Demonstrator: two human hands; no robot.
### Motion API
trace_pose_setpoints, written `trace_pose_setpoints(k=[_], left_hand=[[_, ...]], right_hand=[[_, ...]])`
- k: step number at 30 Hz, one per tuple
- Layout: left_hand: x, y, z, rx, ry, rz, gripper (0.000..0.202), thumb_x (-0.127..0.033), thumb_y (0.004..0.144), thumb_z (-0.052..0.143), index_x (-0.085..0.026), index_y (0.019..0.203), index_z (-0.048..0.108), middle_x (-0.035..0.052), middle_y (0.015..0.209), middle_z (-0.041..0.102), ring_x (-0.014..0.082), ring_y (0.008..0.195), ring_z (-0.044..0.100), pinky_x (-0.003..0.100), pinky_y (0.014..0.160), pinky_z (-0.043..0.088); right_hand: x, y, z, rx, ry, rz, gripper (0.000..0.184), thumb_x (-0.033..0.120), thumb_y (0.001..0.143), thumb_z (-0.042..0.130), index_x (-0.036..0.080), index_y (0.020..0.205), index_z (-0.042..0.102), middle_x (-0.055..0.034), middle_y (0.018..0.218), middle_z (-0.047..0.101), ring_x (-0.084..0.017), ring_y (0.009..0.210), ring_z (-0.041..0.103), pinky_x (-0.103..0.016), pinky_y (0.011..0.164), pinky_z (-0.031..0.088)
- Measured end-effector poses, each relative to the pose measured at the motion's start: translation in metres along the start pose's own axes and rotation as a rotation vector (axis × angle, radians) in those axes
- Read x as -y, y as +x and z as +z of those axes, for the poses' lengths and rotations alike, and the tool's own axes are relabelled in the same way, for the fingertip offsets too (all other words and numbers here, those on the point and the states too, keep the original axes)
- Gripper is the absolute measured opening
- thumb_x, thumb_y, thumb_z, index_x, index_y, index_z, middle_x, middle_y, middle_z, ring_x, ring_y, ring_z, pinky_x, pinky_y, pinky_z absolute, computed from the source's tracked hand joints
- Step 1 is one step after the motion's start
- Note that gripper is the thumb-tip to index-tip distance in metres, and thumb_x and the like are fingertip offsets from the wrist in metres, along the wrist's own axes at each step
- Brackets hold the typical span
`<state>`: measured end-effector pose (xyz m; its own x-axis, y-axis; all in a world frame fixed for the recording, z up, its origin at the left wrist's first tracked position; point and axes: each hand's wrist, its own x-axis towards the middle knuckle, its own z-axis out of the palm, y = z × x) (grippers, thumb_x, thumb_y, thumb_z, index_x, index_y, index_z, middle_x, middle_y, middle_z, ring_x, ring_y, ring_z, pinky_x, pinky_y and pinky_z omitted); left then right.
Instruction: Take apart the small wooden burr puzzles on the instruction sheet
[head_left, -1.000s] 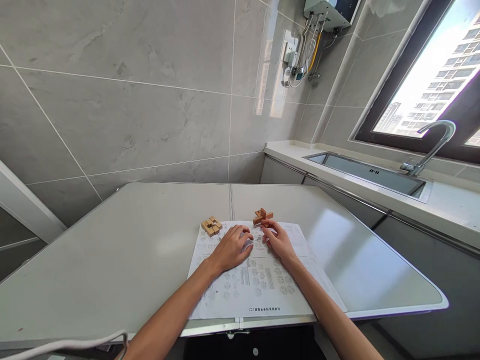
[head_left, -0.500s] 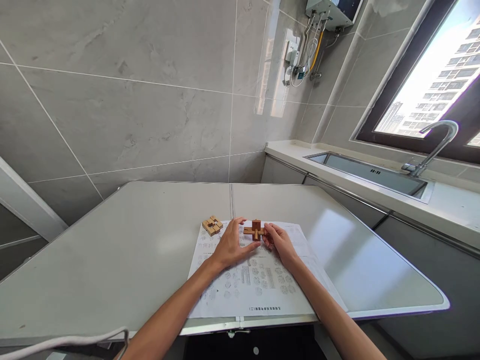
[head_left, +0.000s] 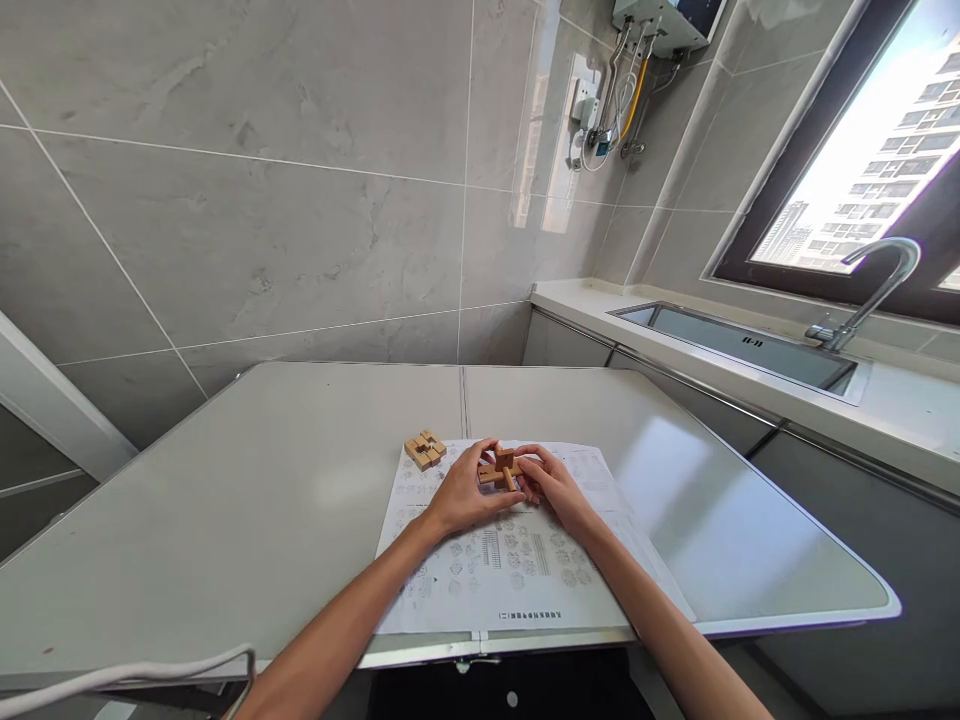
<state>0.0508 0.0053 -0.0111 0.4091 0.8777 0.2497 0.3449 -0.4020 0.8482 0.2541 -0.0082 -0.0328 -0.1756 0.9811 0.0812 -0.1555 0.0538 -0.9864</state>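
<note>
A brown wooden interlocking puzzle (head_left: 504, 470), made of crossed bars, is held a little above the printed sheet, tilted. My right hand (head_left: 553, 485) grips its right end with thumb and fingers. Curved around its left side is my left hand (head_left: 466, 492), with the fingers at the back and the thumb along the front, by the end of a protruding bar. Parts of the puzzle are hidden behind the fingers. Behind my left hand, a lighter wooden block puzzle (head_left: 425, 451) lies at the top left corner of the sheet (head_left: 517, 585).
The sheet with small diagrams lies on a white folding table (head_left: 300, 480) with a centre seam. A white cable (head_left: 150, 672) crosses the near left edge. To the right are a counter with a sink (head_left: 742, 345) and a tap (head_left: 874, 295). A tiled wall stands behind.
The puzzle has tilted and moved slightly left and down. My left hand's fingers have closed in around it, and my right hand has shifted left with its grip on the puzzle.
</note>
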Motion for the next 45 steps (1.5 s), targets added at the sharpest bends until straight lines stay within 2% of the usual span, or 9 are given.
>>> trace_pose_setpoints(k=[5, 9, 16, 25, 31, 39, 42, 45], left_hand=[[0.000, 0.000, 0.000, -0.020, 0.003, 0.021, 0.086, -0.051, 0.068, 0.091, -0.026, 0.140, 0.052, 0.0121, 0.138, 0.063, 0.0326, 0.124, 0.065, 0.051, 0.107, 0.054], [-0.004, -0.001, -0.001, -0.013, -0.018, 0.018, 0.086, -0.048, 0.066, 0.093, -0.026, 0.139, 0.053, 0.0120, 0.135, 0.065, 0.0325, 0.120, 0.068, 0.050, 0.104, 0.056], [-0.009, -0.002, -0.001, -0.005, -0.072, -0.007, 0.088, -0.049, 0.066, 0.093, -0.028, 0.140, 0.052, 0.0115, 0.138, 0.065, 0.0317, 0.121, 0.069, 0.050, 0.106, 0.055], [-0.007, 0.000, 0.000, -0.030, -0.099, -0.001, 0.081, -0.046, 0.069, 0.093, -0.027, 0.137, 0.055, 0.0103, 0.143, 0.063, 0.0317, 0.128, 0.064, 0.050, 0.112, 0.050], [-0.009, -0.001, -0.004, 0.046, -0.192, -0.031, 0.087, -0.044, 0.066, 0.095, -0.028, 0.140, 0.052, 0.0120, 0.148, 0.059, 0.0297, 0.119, 0.070, 0.046, 0.104, 0.056], [-0.008, 0.000, -0.003, 0.033, -0.194, -0.023, 0.093, -0.044, 0.063, 0.096, -0.029, 0.142, 0.051, 0.0126, 0.150, 0.057, 0.0302, 0.121, 0.069, 0.048, 0.107, 0.054], [-0.011, -0.001, -0.004, 0.047, -0.196, 0.003, 0.086, -0.041, 0.066, 0.095, -0.032, 0.142, 0.054, 0.0093, 0.147, 0.061, 0.0291, 0.121, 0.069, 0.049, 0.111, 0.052], [-0.014, -0.001, -0.005, 0.090, -0.223, 0.022, 0.074, -0.038, 0.072, 0.091, -0.033, 0.139, 0.060, 0.0084, 0.139, 0.066, 0.0281, 0.114, 0.072, 0.049, 0.106, 0.055]], right_hand=[[0.000, 0.000, 0.000, 0.005, -0.041, -0.027, 0.043, 0.061, 0.090, 0.069, 0.022, 0.109, 0.062, 0.0027, 0.068, 0.063, -0.011, 0.051, 0.048, -0.025, 0.050, 0.035], [0.005, -0.001, 0.002, 0.015, -0.073, -0.010, 0.046, 0.063, 0.088, 0.071, 0.021, 0.106, 0.063, 0.0039, 0.065, 0.060, -0.010, 0.049, 0.042, -0.025, 0.049, 0.032], [0.007, -0.004, 0.002, 0.050, -0.034, -0.020, 0.041, 0.059, 0.091, 0.070, 0.022, 0.107, 0.062, 0.0060, 0.062, 0.056, -0.009, 0.050, 0.036, -0.023, 0.050, 0.028], [0.006, -0.003, 0.002, 0.033, 0.054, 0.013, 0.043, 0.065, 0.090, 0.068, 0.023, 0.094, 0.060, 0.0038, 0.064, 0.059, -0.010, 0.050, 0.039, -0.024, 0.051, 0.033], [0.009, -0.005, 0.001, 0.103, 0.121, 0.075, 0.042, 0.062, 0.088, 0.072, 0.025, 0.093, 0.054, 0.0065, 0.062, 0.052, -0.009, 0.049, 0.033, -0.024, 0.050, 0.025], [0.008, -0.004, -0.001, 0.119, 0.110, 0.058, 0.041, 0.063, 0.090, 0.070, 0.025, 0.094, 0.054, 0.0057, 0.061, 0.056, -0.010, 0.050, 0.034, -0.025, 0.053, 0.029], [0.007, -0.005, 0.000, 0.120, 0.107, 0.050, 0.040, 0.061, 0.092, 0.069, 0.024, 0.093, 0.055, 0.0050, 0.062, 0.057, -0.010, 0.050, 0.035, -0.024, 0.053, 0.030], [0.007, -0.005, 0.000, 0.106, 0.097, 0.057, 0.041, 0.062, 0.091, 0.069, 0.024, 0.092, 0.055, 0.0050, 0.062, 0.057, -0.010, 0.050, 0.036, -0.024, 0.052, 0.032]])
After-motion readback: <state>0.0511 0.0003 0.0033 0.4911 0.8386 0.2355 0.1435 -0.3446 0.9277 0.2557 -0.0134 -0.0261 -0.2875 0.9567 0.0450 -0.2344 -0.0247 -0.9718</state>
